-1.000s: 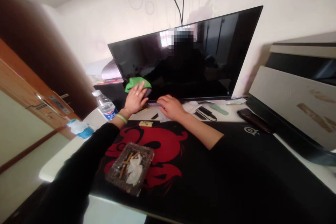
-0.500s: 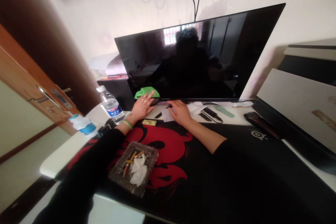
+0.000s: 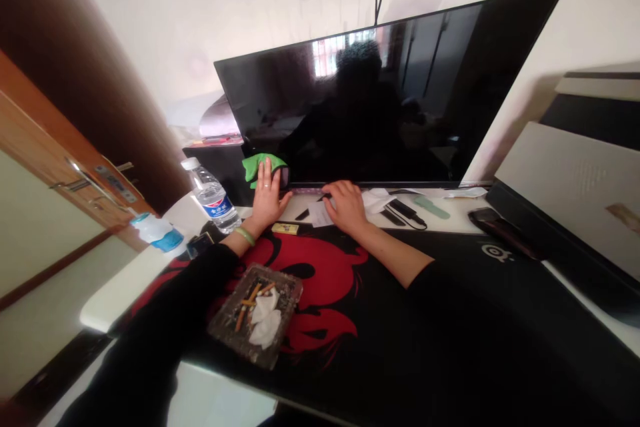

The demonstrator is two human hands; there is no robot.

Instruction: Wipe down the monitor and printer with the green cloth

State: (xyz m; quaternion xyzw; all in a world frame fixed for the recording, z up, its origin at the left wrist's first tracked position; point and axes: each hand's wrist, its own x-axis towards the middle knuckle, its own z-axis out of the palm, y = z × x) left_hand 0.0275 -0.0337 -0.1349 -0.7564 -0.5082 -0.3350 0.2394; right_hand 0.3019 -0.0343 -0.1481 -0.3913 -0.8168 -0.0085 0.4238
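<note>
My left hand (image 3: 267, 192) presses a green cloth (image 3: 254, 165) flat against the lower left corner of a large black monitor (image 3: 380, 87), fingers stretched out over the cloth. My right hand (image 3: 345, 205) rests on the desk just below the screen's lower edge, fingers curled down on white paper slips (image 3: 318, 212); whether it grips anything is hidden. Both arms reach across a black and red desk mat (image 3: 320, 280). A green bracelet sits on my left wrist.
A glass ashtray (image 3: 256, 315) with cigarette butts and tissue lies on the mat near me. A water bottle (image 3: 210, 195) stands left of the monitor, with a blue-lidded container (image 3: 157, 233) further left. Small dark devices (image 3: 400, 212) and a black case (image 3: 493, 225) lie at right. Cables hang above.
My left hand slid the green cloth down to the screen's bottom edge, then a little left toward the corner. My right hand stayed on the papers. The view shifted slightly.
</note>
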